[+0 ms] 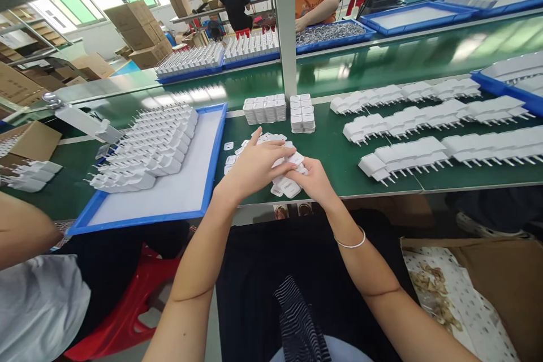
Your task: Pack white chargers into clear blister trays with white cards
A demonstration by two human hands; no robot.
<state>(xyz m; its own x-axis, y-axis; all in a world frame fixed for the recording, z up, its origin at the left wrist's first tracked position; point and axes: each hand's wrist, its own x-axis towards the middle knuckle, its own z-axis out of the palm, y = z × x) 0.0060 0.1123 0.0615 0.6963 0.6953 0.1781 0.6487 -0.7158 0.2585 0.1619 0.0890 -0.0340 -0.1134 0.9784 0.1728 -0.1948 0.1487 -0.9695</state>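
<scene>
A: Where do the hands meet?

B: Near the edge of a green workbench (333, 172), at a loose pile of thin white plastic plates (289, 188). A blue-rimmed tray (195, 188) lies to the left, three rows of white pinned housings (436, 119) to the right.

A: How does each hand stand?

B: The left hand (257, 163) spreads palm down over the pile, fingers fanned wide. The right hand (317, 181), below it a pale bracelet (350, 246), curls narrower at the plates' right side. Fingers and plates overlap, so I cannot tell whether either hand grips one.

A: Why come at them from both sides?

B: Probably to gather flat pieces that slip apart easily; a few lie strewn at the pile's left.

A: And the tidy blocks just beyond?

B: Two groups of stacked plates (265, 110), squared side by side, presumably to save room within arm's reach.

A: The housings?

B: Those packed in the tray (159, 150) point their pins upward; the rows at right show theirs along the near side, perhaps to spare the pins from pressing on neighbours.
</scene>
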